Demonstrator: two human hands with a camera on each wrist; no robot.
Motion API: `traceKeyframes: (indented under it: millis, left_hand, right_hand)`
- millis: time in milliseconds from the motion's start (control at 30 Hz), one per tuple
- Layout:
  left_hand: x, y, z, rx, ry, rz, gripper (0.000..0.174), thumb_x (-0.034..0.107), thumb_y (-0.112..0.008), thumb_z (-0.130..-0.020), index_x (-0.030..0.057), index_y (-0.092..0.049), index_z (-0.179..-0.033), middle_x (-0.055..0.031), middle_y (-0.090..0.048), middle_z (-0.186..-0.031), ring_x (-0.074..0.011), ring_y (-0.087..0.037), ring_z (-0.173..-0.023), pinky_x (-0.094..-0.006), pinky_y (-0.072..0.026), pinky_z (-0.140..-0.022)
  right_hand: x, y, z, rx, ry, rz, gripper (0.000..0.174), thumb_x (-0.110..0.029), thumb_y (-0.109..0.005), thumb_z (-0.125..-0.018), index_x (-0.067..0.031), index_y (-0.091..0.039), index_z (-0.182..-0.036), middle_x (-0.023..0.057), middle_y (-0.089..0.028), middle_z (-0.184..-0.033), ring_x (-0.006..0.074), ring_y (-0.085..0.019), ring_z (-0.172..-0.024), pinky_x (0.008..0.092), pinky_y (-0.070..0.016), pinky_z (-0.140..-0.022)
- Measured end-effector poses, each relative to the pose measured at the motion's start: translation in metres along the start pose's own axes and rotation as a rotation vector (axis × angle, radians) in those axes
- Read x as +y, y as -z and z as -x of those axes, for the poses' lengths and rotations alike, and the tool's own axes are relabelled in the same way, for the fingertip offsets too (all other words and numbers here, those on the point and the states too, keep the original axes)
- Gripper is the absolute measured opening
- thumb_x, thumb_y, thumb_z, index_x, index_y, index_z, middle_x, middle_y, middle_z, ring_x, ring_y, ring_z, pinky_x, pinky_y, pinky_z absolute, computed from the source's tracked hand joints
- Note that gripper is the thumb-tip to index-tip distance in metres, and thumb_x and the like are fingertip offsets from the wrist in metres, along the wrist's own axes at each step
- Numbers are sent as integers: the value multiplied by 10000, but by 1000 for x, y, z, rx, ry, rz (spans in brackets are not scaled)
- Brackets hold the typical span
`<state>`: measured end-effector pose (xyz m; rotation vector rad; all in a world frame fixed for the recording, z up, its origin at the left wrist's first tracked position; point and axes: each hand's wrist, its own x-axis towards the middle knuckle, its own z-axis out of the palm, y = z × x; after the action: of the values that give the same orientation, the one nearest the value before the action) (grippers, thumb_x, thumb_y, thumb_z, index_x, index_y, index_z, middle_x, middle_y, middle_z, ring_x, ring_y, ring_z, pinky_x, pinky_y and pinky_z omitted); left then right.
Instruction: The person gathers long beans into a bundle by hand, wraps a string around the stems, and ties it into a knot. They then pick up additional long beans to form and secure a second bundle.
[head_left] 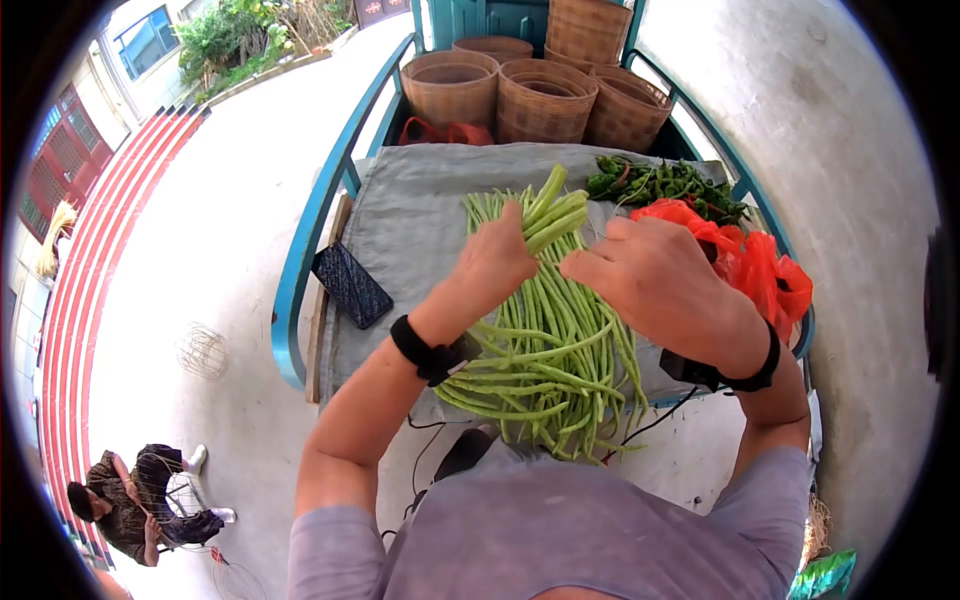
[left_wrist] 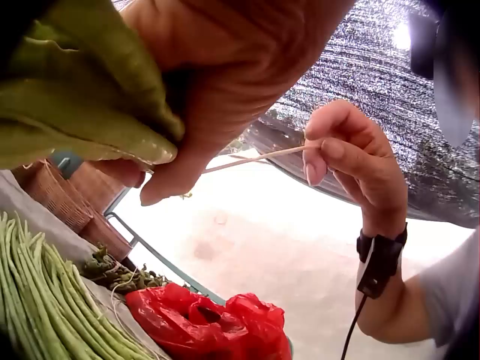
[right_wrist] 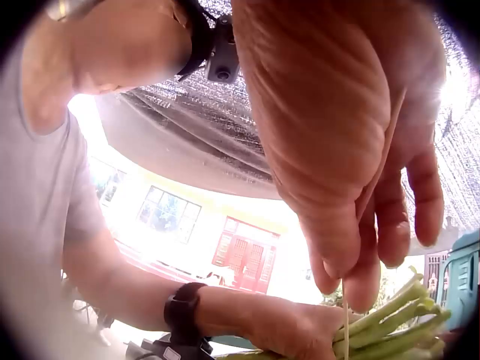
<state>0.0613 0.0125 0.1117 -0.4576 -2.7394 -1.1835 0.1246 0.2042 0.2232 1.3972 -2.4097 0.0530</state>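
My left hand [head_left: 495, 257] grips a bundle of long green beans [head_left: 555, 215] near its top end; the rest of the bundle hangs down over other beans [head_left: 560, 310] spread on the grey cloth [head_left: 415, 190]. A thin pale strand [left_wrist: 255, 158] runs taut from the left thumb to my right hand [left_wrist: 360, 161], which pinches it between thumb and forefinger. In the right wrist view the strand [right_wrist: 346, 322] drops from the right fingertips beside the bean ends [right_wrist: 397, 322].
Green peppers [head_left: 665, 185] and a red plastic bag [head_left: 765, 275] lie at the right of the cloth. A dark phone [head_left: 352, 285] lies at the left. Woven baskets [head_left: 545, 100] stand behind, inside the blue rail [head_left: 290, 290]. A seated person [head_left: 135, 500] is at lower left.
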Motion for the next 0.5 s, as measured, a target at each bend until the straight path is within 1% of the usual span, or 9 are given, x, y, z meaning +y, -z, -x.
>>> traceKeyframes:
  millis: [33, 167, 233, 267, 333, 400, 433, 467, 500]
  left_hand:
    - [-3, -3, 1, -28, -33, -24, 383, 93, -673, -703, -6, -420, -973, -268, -611, -820, -477, -578, -843, -514, -458, -701]
    - [-2, -4, 10, -390, -266, -57, 358, 102, -659, -727, 36, -457, -1015, -232, -623, -842, -438, -590, -806, -491, -461, -675]
    - [24, 11, 21, -565, -334, -102, 383, 152, -678, -742, 78, -501, -1073, -227, -627, -868, -403, -598, -775, -446, -470, -648]
    - [35, 20, 25, -622, -293, -78, 405, 154, -692, -739, 74, -506, -1090, -212, -630, -877, -379, -607, -786, -429, -475, -664]
    - [45, 37, 31, -724, -208, -42, 448, 157, -720, -735, 66, -516, -1123, -182, -637, -896, -332, -624, -810, -395, -487, -695]
    - [35, 46, 40, -507, -244, 256, 481, 133, -751, -725, 53, -515, -1136, -109, -630, -932, -235, -611, -861, -340, -482, -749]
    - [28, 53, 43, -392, -259, 404, 498, 122, -766, -720, 47, -514, -1143, -73, -626, -951, -187, -604, -886, -312, -480, -777]
    - [13, 57, 41, -404, -112, 434, 529, 90, -796, -723, 28, -514, -1166, 8, -574, -1020, -92, -515, -971, -261, -444, -847]
    - [1, 57, 37, -320, -97, 510, 510, 108, -797, -728, 32, -508, -1141, -7, -586, -997, -102, -531, -950, -268, -450, -830]
  right_hand:
    - [5, 0, -3, -15, 52, 17, 141, -112, -616, -782, -102, -624, -922, 53, -617, -728, 245, -625, -736, 370, -490, -595]
    - [26, 10, -32, -117, 188, 24, 132, -118, -638, -768, -94, -636, -897, 52, -586, -700, 235, -574, -673, 331, -459, -577]
    - [40, 11, -52, -256, 90, -184, 81, -123, -654, -781, -75, -635, -843, 58, -612, -687, 191, -599, -642, 298, -458, -559]
    - [47, 11, -58, -324, 46, -288, 72, -126, -663, -788, -65, -635, -816, 61, -625, -680, 169, -612, -626, 282, -457, -550]
    - [64, -8, -60, -433, -129, -696, 96, -151, -668, -824, -61, -637, -818, 29, -628, -685, 111, -593, -625, 252, -441, -549]
    - [77, -30, -58, -476, -236, -1003, 160, -201, -638, -903, -56, -640, -836, -28, -609, -691, 30, -548, -627, 206, -421, -551]
    - [80, -51, -53, -363, -231, -1157, 157, -199, -626, -912, -54, -638, -854, -28, -604, -687, 30, -544, -623, 202, -420, -551]
    - [82, -76, -46, -247, -222, -1306, 155, -197, -615, -922, -52, -636, -873, -28, -600, -684, 29, -540, -619, 199, -419, -550]
    - [79, -92, -40, -130, -208, -1450, 154, -195, -603, -932, -50, -634, -891, -28, -596, -681, 29, -536, -614, 196, -418, -550]
